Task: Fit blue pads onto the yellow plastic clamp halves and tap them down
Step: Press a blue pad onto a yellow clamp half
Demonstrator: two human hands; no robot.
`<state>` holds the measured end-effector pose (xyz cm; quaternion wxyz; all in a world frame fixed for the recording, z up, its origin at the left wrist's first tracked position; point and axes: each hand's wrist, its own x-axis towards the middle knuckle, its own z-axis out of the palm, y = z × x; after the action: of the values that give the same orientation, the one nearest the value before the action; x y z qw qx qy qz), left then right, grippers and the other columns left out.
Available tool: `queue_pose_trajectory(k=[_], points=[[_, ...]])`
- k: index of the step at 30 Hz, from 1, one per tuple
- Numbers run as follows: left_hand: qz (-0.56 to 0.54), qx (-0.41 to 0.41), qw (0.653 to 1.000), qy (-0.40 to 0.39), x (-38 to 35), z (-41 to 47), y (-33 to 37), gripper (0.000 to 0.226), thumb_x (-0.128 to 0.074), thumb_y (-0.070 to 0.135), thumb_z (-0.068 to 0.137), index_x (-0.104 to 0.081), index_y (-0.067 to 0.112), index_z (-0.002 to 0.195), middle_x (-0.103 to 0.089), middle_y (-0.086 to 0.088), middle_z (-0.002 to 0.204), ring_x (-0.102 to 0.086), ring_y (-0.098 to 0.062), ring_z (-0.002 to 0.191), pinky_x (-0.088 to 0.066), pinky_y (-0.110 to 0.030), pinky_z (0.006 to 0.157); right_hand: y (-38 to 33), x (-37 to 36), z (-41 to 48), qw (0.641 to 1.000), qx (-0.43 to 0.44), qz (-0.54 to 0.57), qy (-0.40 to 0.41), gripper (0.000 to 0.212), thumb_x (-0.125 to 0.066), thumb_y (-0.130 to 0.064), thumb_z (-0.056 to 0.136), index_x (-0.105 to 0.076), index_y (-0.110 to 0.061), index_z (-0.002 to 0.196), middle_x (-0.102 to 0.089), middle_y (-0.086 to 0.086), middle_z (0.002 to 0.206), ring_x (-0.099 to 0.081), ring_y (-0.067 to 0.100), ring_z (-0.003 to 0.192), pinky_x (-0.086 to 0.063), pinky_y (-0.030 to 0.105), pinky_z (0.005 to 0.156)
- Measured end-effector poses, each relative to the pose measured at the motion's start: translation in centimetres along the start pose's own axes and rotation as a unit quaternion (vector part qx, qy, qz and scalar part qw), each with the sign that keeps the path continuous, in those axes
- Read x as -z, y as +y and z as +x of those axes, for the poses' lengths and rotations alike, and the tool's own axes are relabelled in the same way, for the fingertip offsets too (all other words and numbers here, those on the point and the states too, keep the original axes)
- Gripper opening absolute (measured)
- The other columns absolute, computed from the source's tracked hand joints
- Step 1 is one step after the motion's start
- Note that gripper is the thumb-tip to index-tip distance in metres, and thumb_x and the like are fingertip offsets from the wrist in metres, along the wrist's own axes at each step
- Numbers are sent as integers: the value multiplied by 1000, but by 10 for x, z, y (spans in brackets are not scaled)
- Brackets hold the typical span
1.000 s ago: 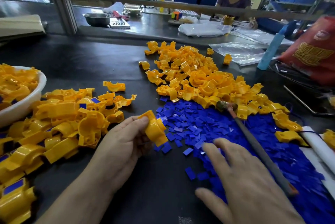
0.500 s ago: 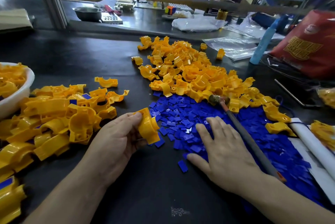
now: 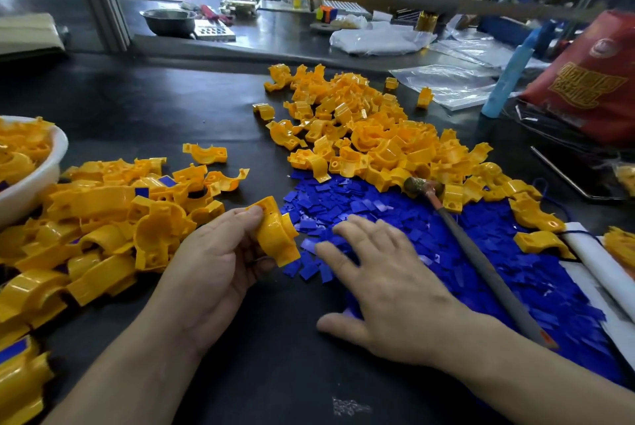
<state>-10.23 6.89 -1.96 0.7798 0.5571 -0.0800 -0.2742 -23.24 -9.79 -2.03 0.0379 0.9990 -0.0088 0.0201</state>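
My left hand (image 3: 216, 263) grips one yellow clamp half (image 3: 276, 235) just left of the spread of blue pads (image 3: 446, 246). My right hand (image 3: 381, 283) lies flat on the near left part of that spread, fingers straight and splayed over the pads. A small hammer (image 3: 481, 259) with a grey handle lies across the pads to the right of my right hand, its head against the big heap of bare yellow clamp halves (image 3: 364, 136). On the left sits a heap of clamp halves (image 3: 103, 218), some showing blue pads.
A white bowl (image 3: 31, 184) of yellow parts stands at the far left edge. A red bag (image 3: 591, 81), a light blue bottle (image 3: 508, 81) and clear plastic bags (image 3: 450, 81) lie at the right rear. Another person works beyond a rail at the back.
My right hand has moved forward and left from the near edge onto the blue pads, closer to the clamp half. My left hand keeps its hold on the clamp half.
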Motion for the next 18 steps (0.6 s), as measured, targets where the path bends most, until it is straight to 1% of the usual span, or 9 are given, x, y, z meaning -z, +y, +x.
queue_pose_trajectory(k=[2, 3, 5, 7, 9, 11, 14, 16, 18], points=[[-12, 6, 1000, 16, 1, 0, 0, 24, -63, 30, 91, -78, 31, 72, -74, 2, 74, -71, -15, 67, -56, -31, 56, 6, -2, 11, 999, 1, -2, -36, 79, -19, -76, 84, -12, -32, 149, -11, 9, 158, 1, 26, 147, -3, 49, 118], [-23, 7, 999, 26, 2, 0, 1, 19, -64, 30, 90, -77, 27, 77, -73, 1, 76, -71, -16, 69, -55, -31, 56, 11, -2, 20, 999, -9, -9, -32, 77, -20, -74, 86, -10, -31, 149, -8, 9, 158, 4, 26, 146, -1, 49, 118], [-52, 0, 997, 49, 3, 0, 3, 8, -64, 28, 90, -71, 24, 92, -71, -1, 83, -70, -17, 74, -54, -34, 61, 16, 1, 39, 1000, -17, -23, -12, 77, -24, -73, 86, -12, -30, 149, -10, 11, 158, 2, 28, 146, -2, 49, 118], [-83, -27, 995, 57, 3, -1, 7, 10, -63, 26, 89, -68, 21, 96, -73, 0, 83, -71, -14, 73, -54, -36, 67, 7, 0, 56, 1000, 20, -17, 15, 76, -27, -74, 84, -20, -30, 146, -19, 12, 155, -6, 30, 145, -6, 50, 118], [-125, -53, 989, 51, 3, -2, 11, 12, -66, 26, 79, -69, 20, 89, -71, 1, 78, -69, -11, 68, -57, -31, 61, -9, -6, 73, 996, 86, -6, 28, 73, -31, -73, 83, -29, -29, 141, -27, 13, 152, -12, 33, 144, -10, 55, 116], [-151, -64, 986, 42, 6, -3, 13, 18, -67, 27, 72, -69, 18, 88, -67, 1, 77, -67, -10, 66, -56, -26, 54, -24, -13, 90, 992, 123, -7, 20, 68, -32, -69, 87, -35, -26, 138, -28, 13, 152, -13, 34, 144, -12, 58, 114], [-156, -52, 985, 53, 9, -2, 13, 35, -67, 27, 70, -68, 14, 102, -67, -2, 84, -66, -12, 70, -55, -26, 53, -24, -12, 108, 995, 95, -31, -5, 58, -25, -60, 94, -35, -26, 141, -27, 11, 153, -12, 33, 145, -6, 57, 115], [-152, -46, 985, 64, 8, -2, 13, 45, -67, 28, 70, -68, 12, 112, -70, -3, 92, -66, -14, 77, -55, -29, 63, -14, -10, 109, 998, 54, -37, -3, 52, -22, -52, 98, -35, -25, 141, -32, 10, 150, -20, 32, 142, -4, 55, 116], [-149, -41, 986, 69, 5, -2, 13, 47, -67, 28, 70, -69, 11, 113, -72, -5, 98, -67, -16, 82, -53, -35, 73, -1, -10, 99, 999, 24, -35, 0, 50, -22, -48, 99, -37, -24, 140, -36, 8, 148, -29, 29, 139, -7, 54, 116]])
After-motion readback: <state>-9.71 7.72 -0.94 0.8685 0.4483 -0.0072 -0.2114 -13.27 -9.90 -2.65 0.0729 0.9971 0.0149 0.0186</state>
